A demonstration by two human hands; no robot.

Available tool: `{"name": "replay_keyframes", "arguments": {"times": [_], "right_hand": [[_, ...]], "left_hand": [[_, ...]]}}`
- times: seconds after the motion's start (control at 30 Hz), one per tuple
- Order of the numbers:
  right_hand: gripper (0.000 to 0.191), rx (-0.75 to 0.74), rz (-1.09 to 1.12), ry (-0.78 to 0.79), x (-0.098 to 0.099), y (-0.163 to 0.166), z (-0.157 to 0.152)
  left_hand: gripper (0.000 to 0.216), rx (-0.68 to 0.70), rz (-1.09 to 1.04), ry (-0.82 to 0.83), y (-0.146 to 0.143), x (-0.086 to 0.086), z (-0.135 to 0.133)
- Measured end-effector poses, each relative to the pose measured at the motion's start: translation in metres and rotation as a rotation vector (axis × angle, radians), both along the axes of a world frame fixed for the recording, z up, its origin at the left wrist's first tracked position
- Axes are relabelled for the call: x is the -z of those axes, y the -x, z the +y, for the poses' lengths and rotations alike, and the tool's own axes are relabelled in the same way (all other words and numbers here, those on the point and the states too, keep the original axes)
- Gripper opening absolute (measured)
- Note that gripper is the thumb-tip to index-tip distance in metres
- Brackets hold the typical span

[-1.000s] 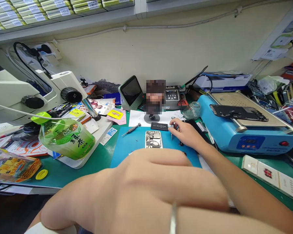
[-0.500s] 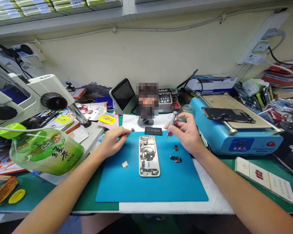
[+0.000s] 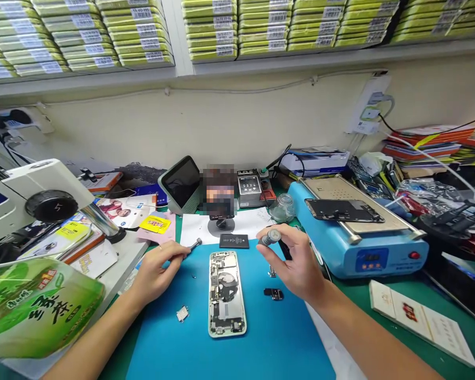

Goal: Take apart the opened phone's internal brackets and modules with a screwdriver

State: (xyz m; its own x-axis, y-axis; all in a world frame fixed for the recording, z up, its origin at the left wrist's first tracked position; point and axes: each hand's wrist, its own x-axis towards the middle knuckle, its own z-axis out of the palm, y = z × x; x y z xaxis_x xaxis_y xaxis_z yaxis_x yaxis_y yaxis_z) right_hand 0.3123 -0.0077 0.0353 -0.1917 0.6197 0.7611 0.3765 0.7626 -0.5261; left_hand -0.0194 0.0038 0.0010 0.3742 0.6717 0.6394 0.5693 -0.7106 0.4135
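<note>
– Swung round! That grey screwdriver (image 3: 272, 237) in the right hand (image 3: 300, 263) shows us its round cap now; half a second ago its tip was pointing down towards the blue mat (image 3: 182, 359).
– And the grip there?
– Thumb and fingers closed about the barrel, tip out of our sight. Over to the left hand (image 3: 156, 269): narrow pinch, with the knobbed end of a second screwdriver (image 3: 198, 242) poking out beyond the fingertips. Whether it's clear of the mat, I can't tell.
– Where's the opened phone (image 3: 227, 295)?
– Flat on the mat, right between them! Long axis running near to far, black battery (image 3: 234, 241) just past its far end.
– Which hand is nearer?
– Tight call! Both sit up by that far end: phone to the right of the left hand, to the left of the right hand, neither touching it.
</note>
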Motion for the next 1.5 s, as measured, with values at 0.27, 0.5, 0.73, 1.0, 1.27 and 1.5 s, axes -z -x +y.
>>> {"name": "replay_keyframes", "arguments": {"times": [0.27, 0.5, 0.73, 1.0, 1.27, 1.5], "right_hand": [[0.035, 0.035, 0.027, 0.009, 0.007, 0.004, 0.006], [0.037, 0.075, 0.107, 0.131, 0.007, 0.011, 0.005], [0.044, 0.0, 0.131, 0.165, 0.009, 0.023, 0.0], [0.041, -0.001, 0.125, 0.213, 0.015, 0.024, -0.001], [0.04, 0.067, 0.159, 0.215, 0.017, 0.021, 0.006], [0.065, 0.089, 0.081, 0.29, 0.02, 0.019, 0.009]], "left_hand": [[0.02, -0.028, -0.024, 0.06, -0.001, 0.0, 0.003], [0.022, -0.059, -0.008, 0.112, 0.007, 0.005, 0.008], [0.022, -0.036, 0.014, 0.12, 0.011, 0.002, 0.009], [0.022, 0.009, 0.016, 0.084, 0.01, 0.002, 0.008], [0.021, 0.046, 0.03, 0.077, 0.005, 0.002, 0.004], [0.022, 0.032, 0.034, 0.094, 0.009, 0.002, 0.002]]}}
